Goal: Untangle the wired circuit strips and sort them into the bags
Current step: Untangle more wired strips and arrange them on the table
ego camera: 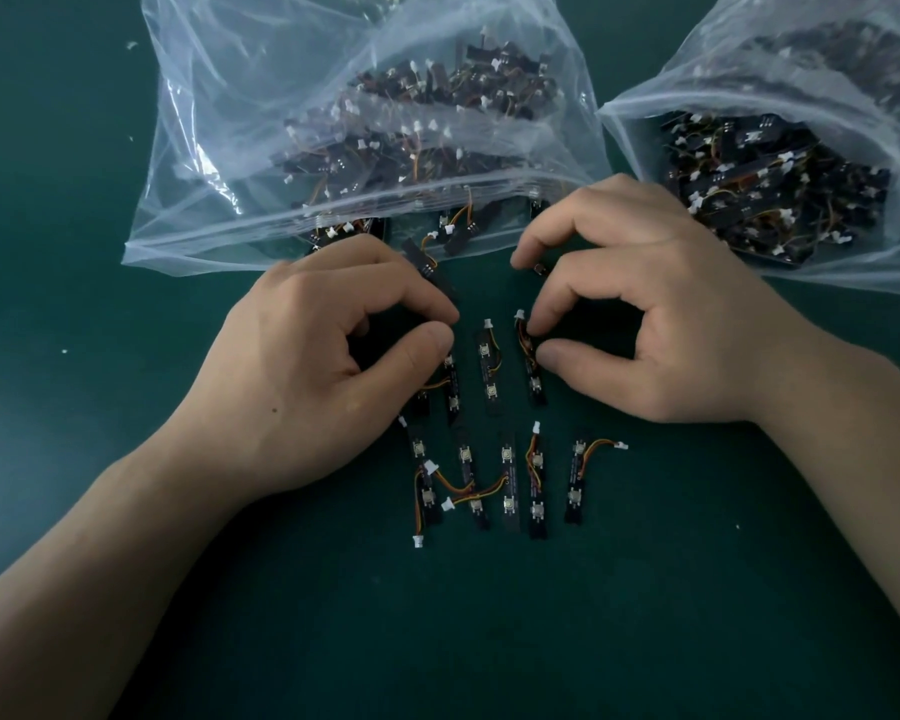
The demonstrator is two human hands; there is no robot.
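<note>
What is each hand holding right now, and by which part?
The right hand pinches one circuit strip near its wired upper end. The left hand seems to pinch the top of a second strip.

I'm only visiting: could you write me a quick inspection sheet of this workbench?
Surface: dark green mat.
Job's things: circuit strips in rows between the hands; left bag and right bag, clear plastic, full of more strips.
Clutter: a few white specks.
Hands: left hand and right hand each pinch one strip.
Cables: short orange-yellow wires with white plugs on the strips; some cross.
Surroundings: nothing seen.
</note>
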